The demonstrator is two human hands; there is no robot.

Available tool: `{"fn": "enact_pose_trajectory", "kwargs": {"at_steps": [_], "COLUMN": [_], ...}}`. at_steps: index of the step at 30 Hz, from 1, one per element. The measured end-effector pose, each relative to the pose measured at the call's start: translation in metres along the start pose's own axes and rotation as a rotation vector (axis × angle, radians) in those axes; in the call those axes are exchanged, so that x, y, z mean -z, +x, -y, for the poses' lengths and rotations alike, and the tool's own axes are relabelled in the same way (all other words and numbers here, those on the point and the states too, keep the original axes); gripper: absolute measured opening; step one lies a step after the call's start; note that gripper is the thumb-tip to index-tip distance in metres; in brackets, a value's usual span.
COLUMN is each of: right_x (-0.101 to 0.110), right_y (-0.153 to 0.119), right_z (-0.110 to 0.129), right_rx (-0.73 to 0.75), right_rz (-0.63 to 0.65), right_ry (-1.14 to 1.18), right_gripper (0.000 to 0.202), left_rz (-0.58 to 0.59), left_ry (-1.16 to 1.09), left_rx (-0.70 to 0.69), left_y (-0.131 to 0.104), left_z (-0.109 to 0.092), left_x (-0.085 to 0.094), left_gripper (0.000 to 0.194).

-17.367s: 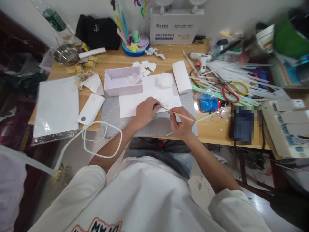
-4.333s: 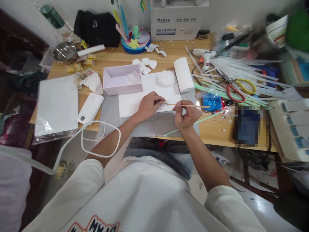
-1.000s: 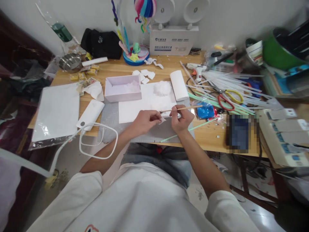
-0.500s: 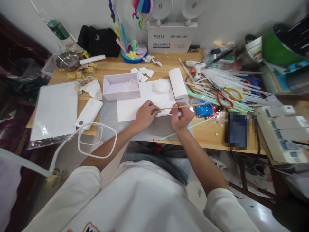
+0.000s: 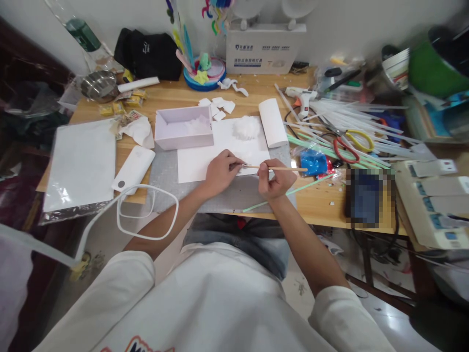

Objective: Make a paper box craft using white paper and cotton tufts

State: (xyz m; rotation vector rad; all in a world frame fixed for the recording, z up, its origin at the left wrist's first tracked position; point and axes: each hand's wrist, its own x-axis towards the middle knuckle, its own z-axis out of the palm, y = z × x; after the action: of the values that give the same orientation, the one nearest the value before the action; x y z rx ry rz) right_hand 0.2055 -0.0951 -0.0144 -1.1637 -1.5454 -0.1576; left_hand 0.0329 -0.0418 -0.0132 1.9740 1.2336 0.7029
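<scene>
A thin wooden stick (image 5: pixel 287 169) is pinched in my right hand (image 5: pixel 275 179). It lies nearly level, its thin end pointing left towards my left hand (image 5: pixel 222 171). The left fingertips are closed together at that end, on something too small to make out. Both hands are over the near edge of a white sheet of paper (image 5: pixel 194 164), which lies on a grey cutting mat (image 5: pixel 164 168). On the sheet, beyond my hands, is a heap of white fluff (image 5: pixel 246 128). A white open box (image 5: pixel 183 138) with more fluff inside stands to the left.
A white roll (image 5: pixel 273 122) lies at the sheet's right. Farther right are pliers (image 5: pixel 346 149), a glue gun (image 5: pixel 303 98), many plastic sticks (image 5: pixel 351 117) and a blue packet (image 5: pixel 313 164). A white power bank (image 5: pixel 134 168) and looped white cable (image 5: pixel 176 215) are at left.
The stick's right end has swung down towards me, and my right hand has turned slightly with it. The left hand stays almost in place. The whole view has shifted a little.
</scene>
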Motion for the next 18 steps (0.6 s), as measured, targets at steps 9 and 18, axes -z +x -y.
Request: {"fn": "enact_pose_trajectory", "kwargs": {"at_steps": [9,18], "right_x": [0.0030,-0.0021], "right_y": [-0.0027,-0.0002], "right_z": [-0.0009,-0.0004], "right_rx": [0.018,0.014], "right_rz": [-0.021,0.048], "right_ry": [0.011,0.010], "right_gripper": [0.029,0.024], "left_rz": [-0.022,-0.010], "left_ry": [0.004,-0.015], "left_rx": [0.030,0.013], "left_y": [-0.0007,-0.0019], "left_z": [-0.0035,0.0007], "left_x": [-0.0006,-0.0005], "left_gripper": [0.016,0.019]}}
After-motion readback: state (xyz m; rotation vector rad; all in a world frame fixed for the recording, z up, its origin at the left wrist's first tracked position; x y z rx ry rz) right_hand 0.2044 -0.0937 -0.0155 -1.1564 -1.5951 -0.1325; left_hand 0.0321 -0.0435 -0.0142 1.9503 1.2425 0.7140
